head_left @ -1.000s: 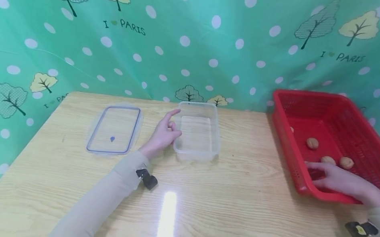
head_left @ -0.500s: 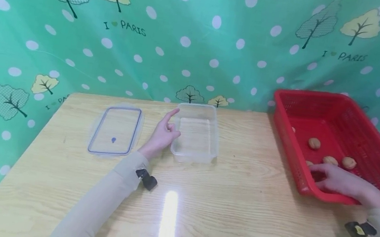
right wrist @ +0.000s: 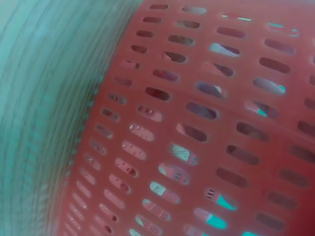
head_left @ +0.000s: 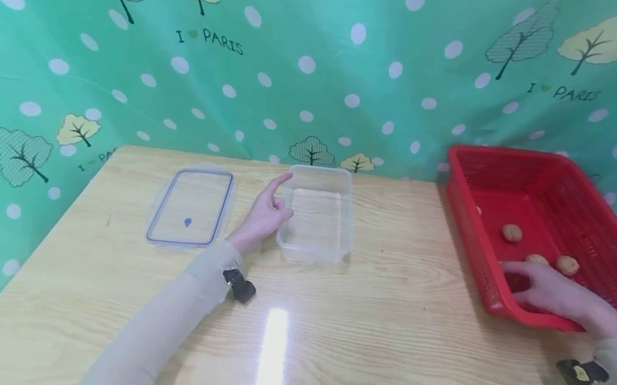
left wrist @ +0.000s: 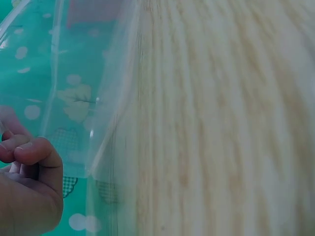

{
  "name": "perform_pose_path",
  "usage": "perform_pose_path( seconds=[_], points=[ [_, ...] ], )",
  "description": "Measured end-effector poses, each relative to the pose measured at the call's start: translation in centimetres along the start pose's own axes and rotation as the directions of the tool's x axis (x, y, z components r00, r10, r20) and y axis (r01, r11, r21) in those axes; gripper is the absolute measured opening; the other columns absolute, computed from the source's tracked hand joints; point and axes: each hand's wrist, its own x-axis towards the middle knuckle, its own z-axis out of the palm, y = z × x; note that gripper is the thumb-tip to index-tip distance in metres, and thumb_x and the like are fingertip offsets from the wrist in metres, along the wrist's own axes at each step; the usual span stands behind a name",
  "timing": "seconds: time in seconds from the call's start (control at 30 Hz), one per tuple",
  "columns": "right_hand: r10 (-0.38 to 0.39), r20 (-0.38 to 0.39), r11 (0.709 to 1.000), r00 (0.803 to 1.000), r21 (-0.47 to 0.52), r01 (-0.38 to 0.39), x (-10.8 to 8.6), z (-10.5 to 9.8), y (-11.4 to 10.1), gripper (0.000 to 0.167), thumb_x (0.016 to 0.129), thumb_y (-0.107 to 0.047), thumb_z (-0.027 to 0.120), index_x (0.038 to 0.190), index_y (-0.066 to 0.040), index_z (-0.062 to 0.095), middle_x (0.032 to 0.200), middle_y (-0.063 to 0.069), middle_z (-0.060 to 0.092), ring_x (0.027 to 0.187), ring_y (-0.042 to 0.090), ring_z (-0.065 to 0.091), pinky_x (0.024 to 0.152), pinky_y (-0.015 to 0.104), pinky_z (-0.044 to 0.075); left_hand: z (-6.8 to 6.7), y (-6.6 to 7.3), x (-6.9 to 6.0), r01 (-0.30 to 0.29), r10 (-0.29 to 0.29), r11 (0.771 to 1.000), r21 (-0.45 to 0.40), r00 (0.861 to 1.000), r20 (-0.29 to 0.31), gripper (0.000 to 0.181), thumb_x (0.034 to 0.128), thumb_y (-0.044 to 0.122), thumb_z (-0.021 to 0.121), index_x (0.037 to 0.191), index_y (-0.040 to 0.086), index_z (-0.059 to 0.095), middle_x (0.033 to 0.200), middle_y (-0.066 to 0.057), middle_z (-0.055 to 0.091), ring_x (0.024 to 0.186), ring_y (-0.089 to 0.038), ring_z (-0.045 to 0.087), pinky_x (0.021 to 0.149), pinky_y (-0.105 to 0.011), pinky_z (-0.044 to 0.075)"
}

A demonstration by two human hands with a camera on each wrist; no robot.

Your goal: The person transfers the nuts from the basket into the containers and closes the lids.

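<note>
In the basket (head_left: 467, 234), the right hand (head_left: 557, 293) near walnuts (head_left: 512, 233)

Head view: the basket's wall hides its fingertips, so I cannot tell whether they grasp one. The left hand (head_left: 264, 216) is at the box's (head_left: 316, 220) left rim, index straight, the rest loosely bent; the lid (head_left: 191, 205) lies to the left. Left wrist: bent fingers and thumb near the box. Right wrist: the basket's slotted side.
</note>
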Motion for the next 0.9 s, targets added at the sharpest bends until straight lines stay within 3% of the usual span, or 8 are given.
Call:
perform_pose_path(
  seconds=[0.17, 0.4, 0.53, 0.63, 0.77, 0.9],
  points=[
    [-0.018, -0.12, 1.0, 0.993, -0.021, 0.016, -0.4, -0.3, 0.0, 0.048, 0.069, -0.02, 0.087, 0.111, -0.009, 0.067, 0.095, -0.001, 0.065, 0.084, 0.017, 0.06, 0.064, 0.025, 0.052, 0.0, 0.0, 0.1, -0.005, 0.005, 1.0, 0.011, 1.0, 0.011, 0.084, 0.0809, -0.013, 0.055, 0.153, 0.02, 0.027, 0.061, 0.005, 0.037, 0.051, -0.008, 0.035, 0.044, -0.018, 0.032],
    [-0.034, -0.294, 0.998, 0.955, 0.034, 0.046, -0.5, -1.3, -0.2, 0.036, 0.076, -0.005, 0.081, 0.109, -0.007, 0.066, 0.096, 0.006, 0.065, 0.081, 0.004, 0.06, 0.064, 0.019, 0.052, 0.0, 0.1, 0.1, -0.012, 0.012, 0.999, 0.029, 1.0, 0.005, 0.083, 0.0815, -0.012, 0.055, 0.153, 0.02, 0.027, 0.061, 0.004, 0.038, 0.05, -0.008, 0.035, 0.044, -0.018, 0.032],
    [-0.021, -0.333, 0.998, 0.943, 0.056, 0.042, -0.6, -1.9, -0.6, 0.034, 0.079, -0.005, 0.079, 0.11, -0.004, 0.065, 0.095, 0.006, 0.066, 0.08, -0.001, 0.06, 0.064, 0.014, 0.05, 0.2, 0.2, 0.3, -0.019, 0.019, 0.999, 0.047, 1.0, 0.006, 0.083, 0.081, -0.012, 0.054, 0.153, 0.02, 0.028, 0.06, 0.004, 0.038, 0.05, -0.008, 0.036, 0.043, -0.019, 0.032],
    [0.021, -0.371, 0.998, 0.928, 0.066, 0.004, -0.8, -2.4, -1.1, 0.04, 0.079, -0.011, 0.08, 0.114, -0.003, 0.064, 0.094, -0.002, 0.065, 0.078, -0.004, 0.058, 0.063, 0.012, 0.048, 0.1, 0.2, 0.3, -0.033, 0.033, 0.997, 0.075, 0.999, 0.009, 0.083, 0.0806, -0.011, 0.054, 0.153, 0.019, 0.028, 0.059, 0.004, 0.037, 0.049, -0.009, 0.035, 0.043, -0.019, 0.032],
    [0.053, -0.406, 0.991, 0.912, 0.134, 0.002, -1.1, -2.7, -2.0, 0.044, 0.082, -0.013, 0.078, 0.12, -0.002, 0.059, 0.094, -0.014, 0.062, 0.08, -0.004, 0.058, 0.063, 0.013, 0.05, 0.0, 0.1, 0.4, -0.062, 0.061, 0.993, 0.104, 0.998, 0.016, 0.082, 0.0806, -0.011, 0.054, 0.153, 0.017, 0.028, 0.057, 0.005, 0.036, 0.047, -0.007, 0.034, 0.043, -0.019, 0.032],
    [0.066, -0.427, 0.973, 0.902, 0.228, 0.037, -1.4, -2.7, -3.1, 0.041, 0.086, -0.009, 0.074, 0.122, -0.004, 0.057, 0.098, -0.017, 0.063, 0.082, -0.001, 0.061, 0.063, 0.015, 0.052, 0.1, 0.5, 0.2, -0.073, 0.071, 0.991, 0.114, 0.997, 0.02, 0.08, 0.0805, -0.012, 0.054, 0.152, 0.013, 0.029, 0.056, 0.005, 0.035, 0.047, -0.007, 0.034, 0.043, -0.019, 0.031]
  ],
)
